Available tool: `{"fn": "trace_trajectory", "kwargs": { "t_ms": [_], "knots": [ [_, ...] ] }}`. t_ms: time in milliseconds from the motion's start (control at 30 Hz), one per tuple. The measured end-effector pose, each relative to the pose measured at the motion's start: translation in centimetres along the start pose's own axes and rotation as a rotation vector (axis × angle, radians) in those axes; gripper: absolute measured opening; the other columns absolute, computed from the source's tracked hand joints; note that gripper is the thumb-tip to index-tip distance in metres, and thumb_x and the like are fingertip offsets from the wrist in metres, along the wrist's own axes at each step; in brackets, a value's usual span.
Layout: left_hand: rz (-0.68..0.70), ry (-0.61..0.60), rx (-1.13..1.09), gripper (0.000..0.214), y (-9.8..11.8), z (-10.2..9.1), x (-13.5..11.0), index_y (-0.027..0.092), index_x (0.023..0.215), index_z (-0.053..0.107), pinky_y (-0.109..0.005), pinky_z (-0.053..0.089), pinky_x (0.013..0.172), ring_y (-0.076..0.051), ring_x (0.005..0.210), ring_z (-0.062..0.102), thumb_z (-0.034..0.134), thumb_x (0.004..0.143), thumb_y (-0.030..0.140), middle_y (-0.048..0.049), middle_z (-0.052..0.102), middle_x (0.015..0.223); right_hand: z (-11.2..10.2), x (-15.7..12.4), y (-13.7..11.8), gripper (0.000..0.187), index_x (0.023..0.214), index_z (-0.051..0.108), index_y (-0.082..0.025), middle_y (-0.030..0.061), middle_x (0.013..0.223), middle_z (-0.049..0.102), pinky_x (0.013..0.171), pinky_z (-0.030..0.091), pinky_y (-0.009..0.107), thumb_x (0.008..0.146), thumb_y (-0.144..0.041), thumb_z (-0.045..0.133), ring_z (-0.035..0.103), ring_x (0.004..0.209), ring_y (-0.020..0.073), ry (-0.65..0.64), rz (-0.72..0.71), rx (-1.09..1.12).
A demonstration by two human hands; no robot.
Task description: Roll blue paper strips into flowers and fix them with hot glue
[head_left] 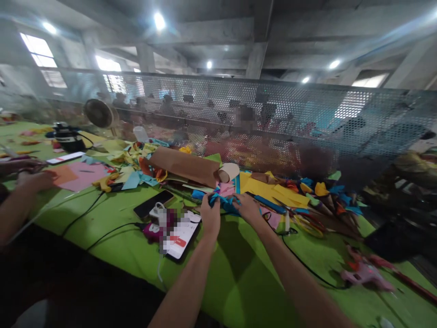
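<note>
Both my hands are at the middle of the green table (136,246), fingers closed on a crumpled piece of blue paper (225,203). My left hand (210,214) pinches its left end, and my right hand (249,208) grips its right end. Fingers cover parts of the paper, so its full shape is hidden. Just left of my left hand lies a phone (182,237) with a lit white screen. A brown paper roll (187,165) and a pale roll (229,172) lie behind my hands. Yellow paper sheets (262,187) are spread beyond my right hand.
A dark phone (153,204) lies beside a purple power strip (152,232). Scissors (309,223) and paper flowers (321,190) are at right, near a pink glue gun (367,275). A co-worker's hands (32,177) are at left. A perforated metal screen (218,114) stands behind.
</note>
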State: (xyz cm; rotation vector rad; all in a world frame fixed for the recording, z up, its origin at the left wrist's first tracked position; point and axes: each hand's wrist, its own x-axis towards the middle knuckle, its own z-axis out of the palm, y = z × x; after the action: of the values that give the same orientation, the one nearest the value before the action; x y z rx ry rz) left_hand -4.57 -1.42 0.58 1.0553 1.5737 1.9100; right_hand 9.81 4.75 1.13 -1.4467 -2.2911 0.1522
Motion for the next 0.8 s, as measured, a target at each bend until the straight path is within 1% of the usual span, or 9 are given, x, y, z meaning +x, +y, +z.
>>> {"fn": "trace_trajectory", "kwargs": {
  "t_ms": [100,167,233,300,400,500,600,700,800],
  "knots": [
    [-0.016,-0.01,-0.032,0.017,-0.2,0.0,0.0,0.019,0.096,0.063,-0.031,0.048,0.083,-0.019,0.087,0.062,0.06,0.08,0.023,-0.0047,0.067,0.093,1.6,1.0,-0.6,0.026,0.111,0.064,-0.017,0.0075,0.11,0.066,0.09,0.047,0.041,0.091,-0.034,0.062,0.061,0.101,0.0218,-0.036,0.061,0.017],
    [-0.023,-0.019,-0.052,0.015,-0.2,0.2,0.0,0.019,0.094,0.064,-0.03,0.048,0.079,-0.018,0.083,0.062,0.061,0.079,0.021,-0.0037,0.067,0.089,2.2,1.3,-0.9,0.027,0.108,0.064,-0.016,0.0066,0.112,0.065,0.09,0.049,0.044,0.092,-0.037,0.062,0.062,0.101,0.0215,-0.046,0.094,0.037],
    [-0.029,-0.035,-0.072,0.014,-0.3,0.4,0.1,0.019,0.092,0.064,-0.029,0.049,0.074,-0.017,0.077,0.062,0.061,0.078,0.021,-0.0026,0.066,0.085,2.6,1.2,-1.0,0.026,0.109,0.064,-0.016,0.0064,0.11,0.065,0.089,0.051,0.043,0.092,-0.037,0.061,0.063,0.1,0.021,-0.042,0.14,0.067],
    [-0.044,-0.066,-0.112,0.014,-0.4,0.6,0.1,0.019,0.091,0.063,-0.028,0.048,0.07,-0.016,0.072,0.061,0.06,0.078,0.021,-0.0016,0.066,0.082,2.9,1.1,-1.1,0.028,0.113,0.062,-0.016,0.0058,0.106,0.066,0.085,0.053,0.042,0.093,-0.036,0.061,0.064,0.096,0.02,-0.033,0.194,0.104],
    [-0.06,-0.099,-0.175,0.015,-0.4,0.7,0.1,0.019,0.091,0.062,-0.027,0.049,0.069,-0.016,0.072,0.061,0.06,0.077,0.022,-0.0014,0.065,0.082,2.7,1.0,-1.1,0.031,0.117,0.06,-0.016,0.005,0.102,0.067,0.078,0.055,0.038,0.094,-0.036,0.059,0.066,0.087,0.0178,-0.017,0.265,0.167],
    [-0.054,-0.098,-0.196,0.015,-0.1,0.6,0.0,0.018,0.089,0.062,-0.027,0.048,0.071,-0.016,0.077,0.061,0.062,0.075,0.024,-0.0016,0.065,0.082,1.8,0.7,-0.9,0.028,0.112,0.062,-0.015,0.0032,0.093,0.069,0.072,0.055,0.034,0.092,-0.035,0.061,0.066,0.076,0.0154,0.007,0.289,0.238],
    [-0.055,-0.118,-0.22,0.014,0.5,0.9,-0.4,0.018,0.085,0.061,-0.026,0.048,0.069,-0.015,0.073,0.059,0.063,0.073,0.025,-0.0003,0.063,0.077,0.0,-0.1,-0.5,0.017,0.098,0.069,-0.018,0.0028,0.085,0.073,0.071,0.05,0.03,0.085,-0.026,0.061,0.068,0.077,0.0183,0.085,0.268,0.298],
    [-0.062,-0.155,-0.248,0.013,1.3,2.1,-1.0,0.018,0.085,0.061,-0.026,0.048,0.068,-0.015,0.073,0.059,0.061,0.074,0.025,-0.0006,0.065,0.078,-1.8,-1.2,-0.2,0.015,0.084,0.07,-0.021,0.004,0.084,0.075,0.071,0.047,0.03,0.077,-0.025,0.058,0.068,0.081,0.0223,0.197,0.245,0.337],
    [-0.055,-0.2,-0.246,0.013,2.1,3.9,-1.5,0.018,0.085,0.064,-0.028,0.048,0.074,-0.017,0.079,0.061,0.061,0.072,0.019,-0.0022,0.068,0.083,-3.4,-2.6,-0.2,0.015,0.077,0.066,-0.021,0.0054,0.081,0.073,0.068,0.044,0.032,0.075,-0.032,0.056,0.066,0.076,0.024,0.309,0.243,0.366]
  ]
}}
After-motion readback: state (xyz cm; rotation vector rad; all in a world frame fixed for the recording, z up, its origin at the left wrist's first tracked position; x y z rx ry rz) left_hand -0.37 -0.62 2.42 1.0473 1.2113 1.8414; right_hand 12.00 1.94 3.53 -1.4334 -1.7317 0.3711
